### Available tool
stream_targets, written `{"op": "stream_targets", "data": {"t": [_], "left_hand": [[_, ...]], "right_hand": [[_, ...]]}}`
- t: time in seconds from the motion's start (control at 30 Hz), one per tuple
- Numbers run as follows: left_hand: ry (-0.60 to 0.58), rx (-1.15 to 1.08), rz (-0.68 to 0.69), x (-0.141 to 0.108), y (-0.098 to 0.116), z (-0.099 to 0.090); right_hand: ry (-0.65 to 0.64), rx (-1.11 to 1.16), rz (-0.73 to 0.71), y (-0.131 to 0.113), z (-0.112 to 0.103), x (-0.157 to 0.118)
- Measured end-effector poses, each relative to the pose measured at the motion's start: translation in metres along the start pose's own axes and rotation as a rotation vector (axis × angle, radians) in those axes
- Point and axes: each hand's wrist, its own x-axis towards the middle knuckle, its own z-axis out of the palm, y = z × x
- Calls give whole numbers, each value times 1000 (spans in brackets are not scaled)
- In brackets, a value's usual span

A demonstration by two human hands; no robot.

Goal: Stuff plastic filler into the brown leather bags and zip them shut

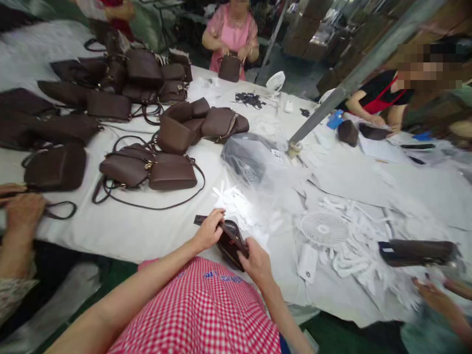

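A small dark brown bag (229,246) is held up at the table's front edge, tilted, with a reddish spot showing on it. My left hand (210,230) is closed round its upper left part, near a dark flap or strap that sticks out to the left. On the lower right side, my right hand (256,261) grips the bag's edge between thumb and fingers. Just beyond the bag lies a brightly lit heap of white strips (236,201).
Several brown bags (173,171) with straps lie at the left. Clear plastic (254,160) covers a dark item ahead. A white fan (324,227) and a slanted metal pole (328,105) stand to the right. Other people's hands (25,211) work around the table.
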Motion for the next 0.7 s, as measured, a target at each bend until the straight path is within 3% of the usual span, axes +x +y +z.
{"op": "stream_targets", "data": {"t": [0.17, 0.23, 0.37, 0.53, 0.7], "left_hand": [[187, 266, -115, -15, 11, 3], [148, 352, -74, -25, 19, 6], [-43, 485, 56, -43, 35, 25], [-6, 643, -80, -41, 39, 53], [54, 605, -113, -38, 44, 58]], "right_hand": [[-45, 43, 7, -4, 1, 12], [-77, 53, -13, -2, -2, 16], [-82, 69, -127, 0, -2, 18], [-60, -1, -237, 3, 1, 15], [-56, -66, -238, 0, 0, 15]]}}
